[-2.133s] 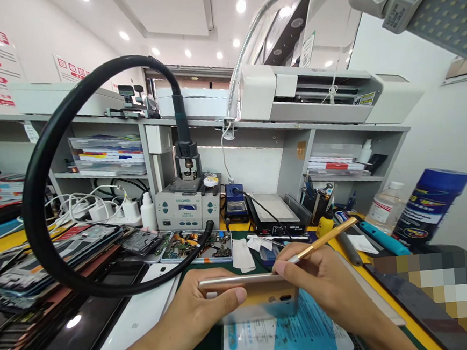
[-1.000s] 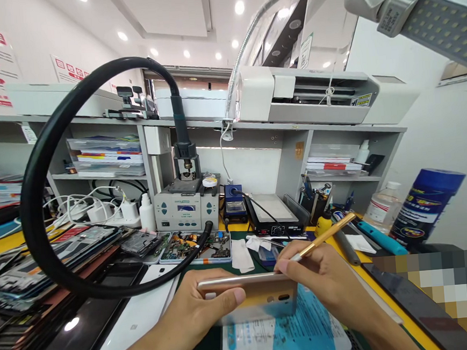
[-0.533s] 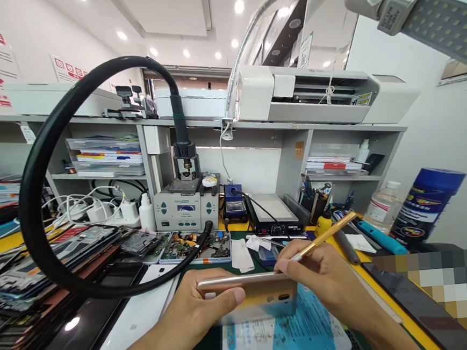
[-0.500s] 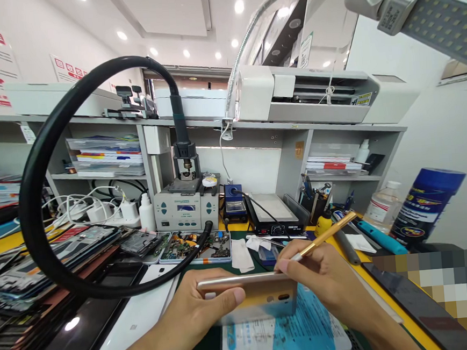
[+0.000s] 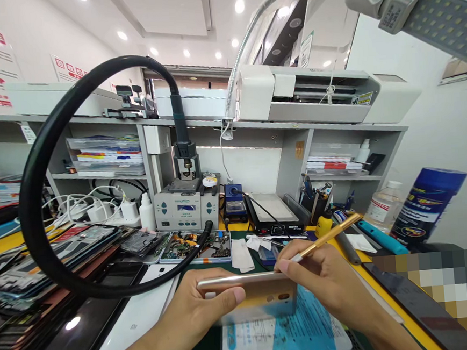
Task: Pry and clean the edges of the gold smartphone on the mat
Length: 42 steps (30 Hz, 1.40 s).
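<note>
Left fingers (image 5: 229, 300) clamp the phone (image 5: 263, 300) near the box's (image 5: 286, 335) far edge; right fingers (image 5: 293, 270) pinch the gold tool (image 5: 331, 236), which overpressing might make slip.

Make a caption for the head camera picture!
Left hand grips a phone; right hand holds a golden tool near its top edge.

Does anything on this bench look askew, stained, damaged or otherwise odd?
The blue-and-white box below the held smartphone has dark smudges on its top, so it looks soiled. The blue spray can at right appears tilted, though lens distortion may explain that. The pixelated lower-right corner can't be judged.
</note>
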Each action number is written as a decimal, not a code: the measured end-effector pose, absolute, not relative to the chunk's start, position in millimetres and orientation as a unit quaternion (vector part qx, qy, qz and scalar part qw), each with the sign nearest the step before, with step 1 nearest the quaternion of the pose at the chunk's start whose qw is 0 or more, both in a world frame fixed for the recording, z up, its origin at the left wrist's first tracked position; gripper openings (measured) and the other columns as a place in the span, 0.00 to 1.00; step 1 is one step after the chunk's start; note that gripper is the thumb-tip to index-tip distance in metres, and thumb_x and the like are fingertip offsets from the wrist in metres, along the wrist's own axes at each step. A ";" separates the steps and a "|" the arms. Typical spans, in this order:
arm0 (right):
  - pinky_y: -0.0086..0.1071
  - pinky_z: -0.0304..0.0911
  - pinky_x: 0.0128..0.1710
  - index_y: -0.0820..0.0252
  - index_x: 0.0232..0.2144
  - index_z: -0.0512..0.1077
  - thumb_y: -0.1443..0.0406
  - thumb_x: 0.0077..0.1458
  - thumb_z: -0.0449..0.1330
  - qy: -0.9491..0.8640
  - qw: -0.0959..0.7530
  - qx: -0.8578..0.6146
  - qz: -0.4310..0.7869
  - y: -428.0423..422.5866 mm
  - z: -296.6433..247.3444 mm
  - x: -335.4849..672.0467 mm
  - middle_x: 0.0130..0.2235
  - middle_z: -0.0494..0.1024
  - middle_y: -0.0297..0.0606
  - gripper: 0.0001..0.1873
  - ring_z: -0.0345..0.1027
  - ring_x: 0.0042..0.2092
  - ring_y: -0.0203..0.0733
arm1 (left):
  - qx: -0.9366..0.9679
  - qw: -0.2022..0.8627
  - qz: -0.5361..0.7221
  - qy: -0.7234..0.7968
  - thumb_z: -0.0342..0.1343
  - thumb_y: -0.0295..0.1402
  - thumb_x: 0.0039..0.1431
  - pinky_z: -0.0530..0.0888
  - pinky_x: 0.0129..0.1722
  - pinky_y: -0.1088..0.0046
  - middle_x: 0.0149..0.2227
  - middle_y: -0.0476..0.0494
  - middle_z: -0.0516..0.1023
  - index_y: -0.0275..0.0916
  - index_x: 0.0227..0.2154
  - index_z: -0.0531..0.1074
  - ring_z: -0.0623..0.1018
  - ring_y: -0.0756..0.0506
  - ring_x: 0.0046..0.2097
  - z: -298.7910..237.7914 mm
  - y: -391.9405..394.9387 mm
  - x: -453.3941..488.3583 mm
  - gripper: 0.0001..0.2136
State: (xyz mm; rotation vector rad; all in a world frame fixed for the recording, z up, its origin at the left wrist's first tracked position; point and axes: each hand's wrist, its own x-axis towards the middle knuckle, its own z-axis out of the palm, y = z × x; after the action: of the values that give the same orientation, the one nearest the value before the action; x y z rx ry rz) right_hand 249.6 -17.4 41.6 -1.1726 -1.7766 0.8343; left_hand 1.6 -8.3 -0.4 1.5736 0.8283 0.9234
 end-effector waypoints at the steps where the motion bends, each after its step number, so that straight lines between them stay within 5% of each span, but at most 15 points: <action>1: 0.33 0.61 0.33 0.58 0.32 0.74 0.53 0.62 0.60 -0.711 0.413 -0.465 0.327 -17.3 41.4 250.0 0.30 0.73 0.34 0.15 0.67 0.34 0.43 | 0.661 0.539 0.389 0.349 0.62 0.49 0.59 0.57 0.31 0.72 0.29 0.49 0.69 0.35 0.30 0.76 0.64 0.49 0.32 0.2 -8.6 1.7 0.19; 11: 0.35 0.66 0.39 0.57 0.34 0.76 0.53 0.63 0.60 -0.732 0.384 -0.478 0.298 -18.2 46.1 252.2 0.34 0.78 0.37 0.15 0.71 0.39 0.46 | 0.655 0.541 0.387 0.358 0.61 0.50 0.58 0.67 0.36 0.72 0.35 0.43 0.79 0.35 0.31 0.79 0.73 0.44 0.37 7.2 -12.5 3.1 0.19; 23: 0.34 0.64 0.36 0.56 0.35 0.78 0.51 0.64 0.59 -0.719 0.384 -0.500 0.293 -15.1 43.7 249.4 0.34 0.79 0.35 0.16 0.71 0.37 0.45 | 0.549 0.655 0.377 0.357 0.67 0.50 0.53 0.72 0.37 0.72 0.33 0.46 0.74 0.36 0.33 0.78 0.75 0.44 0.38 4.2 -11.2 3.0 0.19; 42: 0.34 0.60 0.33 0.60 0.33 0.76 0.51 0.59 0.64 -0.689 0.391 -0.475 0.384 -13.7 48.2 250.8 0.29 0.73 0.34 0.17 0.65 0.33 0.43 | 0.574 0.627 0.384 0.360 0.65 0.49 0.56 0.66 0.35 0.73 0.32 0.47 0.72 0.35 0.33 0.78 0.71 0.46 0.35 2.9 -9.6 1.6 0.19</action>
State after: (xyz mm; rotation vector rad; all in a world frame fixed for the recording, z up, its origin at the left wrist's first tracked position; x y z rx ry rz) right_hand 250.8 -13.7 48.2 -1.2065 -1.7503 0.9747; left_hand 1.6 -9.6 2.9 1.3166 0.8260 0.8813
